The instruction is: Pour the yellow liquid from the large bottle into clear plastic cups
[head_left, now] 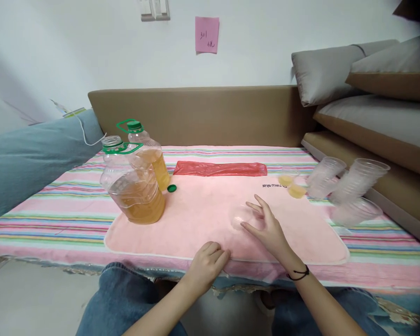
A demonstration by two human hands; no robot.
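clear plastic cup, colourless, faint in outline, pose hard to tell, on the pink mat

Premises present as a home: stacked grey-and-brown fabric cushions, a long brown upholstered backrest, a pink cloth with multicoloured stripes, white rectangular wall switches.

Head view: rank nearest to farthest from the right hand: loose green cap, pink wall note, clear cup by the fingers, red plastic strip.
From the right hand:
1. Clear cup, at its fingertips.
2. Red plastic strip, along the mat's far edge.
3. Loose green cap, left, beside the bottles.
4. Pink wall note, up on the wall.
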